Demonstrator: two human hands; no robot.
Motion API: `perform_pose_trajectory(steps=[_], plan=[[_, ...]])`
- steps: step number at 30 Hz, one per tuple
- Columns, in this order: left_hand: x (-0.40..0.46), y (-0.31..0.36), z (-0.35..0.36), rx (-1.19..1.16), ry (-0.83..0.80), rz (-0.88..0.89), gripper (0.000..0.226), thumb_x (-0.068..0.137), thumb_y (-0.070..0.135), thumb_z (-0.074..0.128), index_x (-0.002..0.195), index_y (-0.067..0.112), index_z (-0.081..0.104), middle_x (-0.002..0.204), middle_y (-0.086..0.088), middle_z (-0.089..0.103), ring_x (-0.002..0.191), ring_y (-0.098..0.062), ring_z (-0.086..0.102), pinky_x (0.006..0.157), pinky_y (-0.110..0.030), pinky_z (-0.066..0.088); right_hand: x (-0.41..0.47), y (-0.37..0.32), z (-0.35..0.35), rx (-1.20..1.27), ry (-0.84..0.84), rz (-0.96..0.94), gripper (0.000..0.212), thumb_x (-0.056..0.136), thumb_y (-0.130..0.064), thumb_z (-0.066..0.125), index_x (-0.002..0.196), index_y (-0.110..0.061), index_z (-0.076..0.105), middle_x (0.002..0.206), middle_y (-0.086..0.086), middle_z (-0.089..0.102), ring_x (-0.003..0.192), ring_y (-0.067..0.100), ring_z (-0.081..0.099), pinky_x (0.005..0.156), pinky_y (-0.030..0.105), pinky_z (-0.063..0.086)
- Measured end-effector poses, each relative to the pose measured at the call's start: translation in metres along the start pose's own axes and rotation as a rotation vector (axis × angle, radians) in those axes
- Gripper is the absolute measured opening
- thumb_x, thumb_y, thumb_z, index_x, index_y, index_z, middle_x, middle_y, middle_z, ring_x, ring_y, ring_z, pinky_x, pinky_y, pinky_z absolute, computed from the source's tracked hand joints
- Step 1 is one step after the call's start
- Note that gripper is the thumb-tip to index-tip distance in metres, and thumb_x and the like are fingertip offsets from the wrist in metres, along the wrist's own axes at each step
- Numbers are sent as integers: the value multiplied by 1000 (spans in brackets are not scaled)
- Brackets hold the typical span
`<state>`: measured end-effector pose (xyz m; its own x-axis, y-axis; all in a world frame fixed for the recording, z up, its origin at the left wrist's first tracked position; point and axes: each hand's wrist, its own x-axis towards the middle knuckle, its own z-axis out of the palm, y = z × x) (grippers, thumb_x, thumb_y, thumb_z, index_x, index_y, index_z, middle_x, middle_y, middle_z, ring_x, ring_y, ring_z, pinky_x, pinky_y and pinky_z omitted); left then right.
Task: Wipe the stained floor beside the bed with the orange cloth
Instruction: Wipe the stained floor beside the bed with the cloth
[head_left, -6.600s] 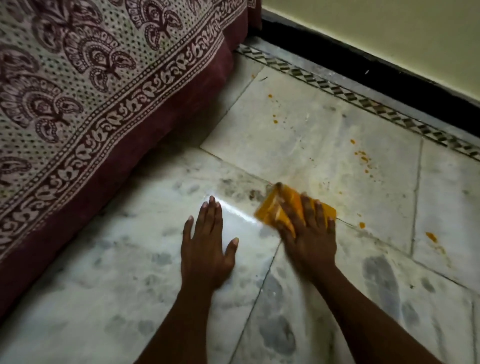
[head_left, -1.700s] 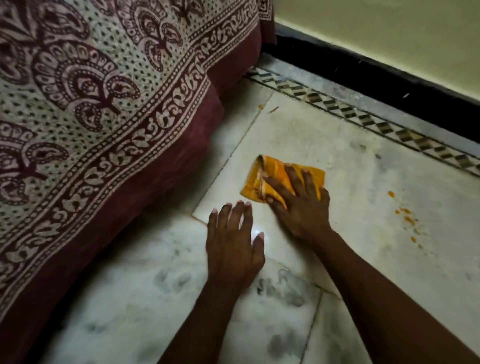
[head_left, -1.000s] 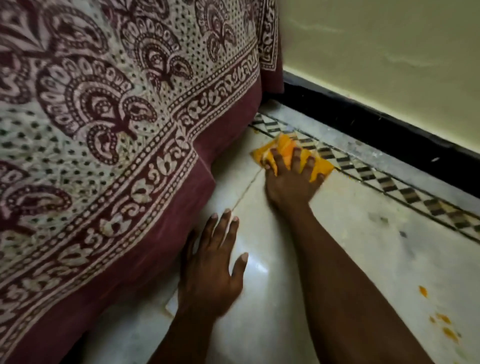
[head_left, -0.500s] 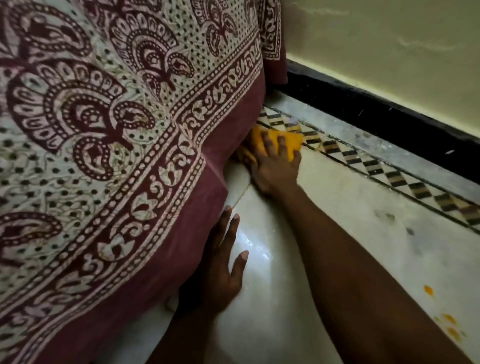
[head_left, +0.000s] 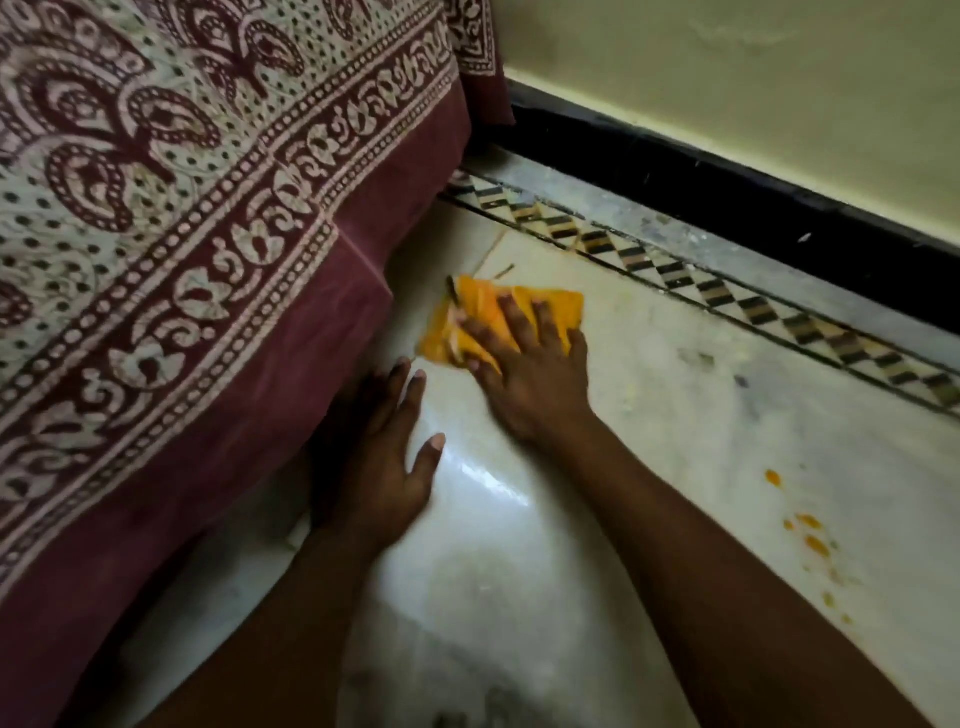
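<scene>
The orange cloth (head_left: 478, 304) lies folded on the white marble floor (head_left: 649, 441), close to the bed's hanging edge. My right hand (head_left: 530, 369) presses down on it with fingers spread over the fabric. Flat on the floor just left of it rests my left hand (head_left: 384, 457), fingers apart, its outer side against the maroon bedcover (head_left: 208, 260). Orange stains (head_left: 805, 530) dot the floor at the right, apart from the cloth.
The patterned bedcover hangs to the floor along the whole left side. A checked tile border (head_left: 675, 270) and a black skirting (head_left: 727, 192) run below the pale wall at the back. A thin dark sliver (head_left: 503, 270) lies just beyond the cloth.
My right hand has drawn the cloth back from the corner by the border tiles toward me, away from the bedcover. My left hand stays planted beside the bed.
</scene>
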<state>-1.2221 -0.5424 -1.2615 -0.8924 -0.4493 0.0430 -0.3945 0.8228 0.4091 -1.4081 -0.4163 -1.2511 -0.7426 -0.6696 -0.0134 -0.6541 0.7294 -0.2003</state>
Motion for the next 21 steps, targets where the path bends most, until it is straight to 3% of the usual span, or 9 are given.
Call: perform_pose_trajectory(steps=[2, 4, 8, 11, 16, 18, 21], plan=[[-1, 0, 3, -45, -7, -12, 72, 100, 58, 36, 167, 33, 24, 177, 17, 8, 164, -15, 8, 131, -40, 4, -53, 30, -3, -11, 52, 37, 54, 102, -69, 25, 155, -60, 25, 174, -9, 14, 160, 28, 14, 120, 60, 18], [-1, -2, 4, -80, -3, 1, 72, 100, 56, 40, 167, 33, 26, 177, 17, 8, 164, -13, 6, 132, -45, 6, -55, 66, -11, -16, 63, 215, 54, 102, -68, 28, 155, -57, 30, 173, -5, 19, 159, 31, 18, 120, 63, 18], [-2, -7, 7, -71, 21, 19, 72, 97, 54, 44, 165, 35, 29, 176, 18, 10, 163, -11, 7, 131, -47, 5, 14, 62, -16, 120, 72, 546, 54, 104, -67, 24, 158, -57, 22, 176, -5, 3, 161, 33, -4, 123, 67, -6], [1, -6, 8, -124, 7, 15, 73, 95, 54, 44, 164, 33, 33, 175, 16, 15, 163, -14, 10, 131, -52, 8, 29, 39, -5, 98, 7, 457, 54, 105, -66, 21, 158, -59, 15, 175, -6, -4, 160, 35, -10, 120, 68, -10], [-9, 4, -5, -124, -21, 28, 82, 91, 59, 33, 163, 19, 39, 174, 4, 24, 162, -22, 20, 130, -57, 15, -77, 38, -16, 14, -40, 166, 52, 104, -68, 27, 154, -67, 13, 175, -12, 1, 161, 28, 1, 123, 65, 6], [-14, 20, -9, -61, -86, 80, 89, 87, 61, 26, 164, 18, 35, 175, 3, 20, 163, -19, 17, 131, -48, 10, -124, 58, -23, 33, -47, 229, 52, 103, -70, 26, 154, -67, 14, 174, -15, 1, 162, 25, 1, 123, 63, 9], [-18, 61, 0, -45, -205, 207, 95, 83, 65, 18, 167, 22, 26, 176, 8, 7, 164, -12, 4, 131, -41, -1, -134, 108, -40, 73, -27, 496, 53, 102, -70, 28, 154, -64, 19, 175, -13, 2, 162, 24, 0, 125, 63, 7]])
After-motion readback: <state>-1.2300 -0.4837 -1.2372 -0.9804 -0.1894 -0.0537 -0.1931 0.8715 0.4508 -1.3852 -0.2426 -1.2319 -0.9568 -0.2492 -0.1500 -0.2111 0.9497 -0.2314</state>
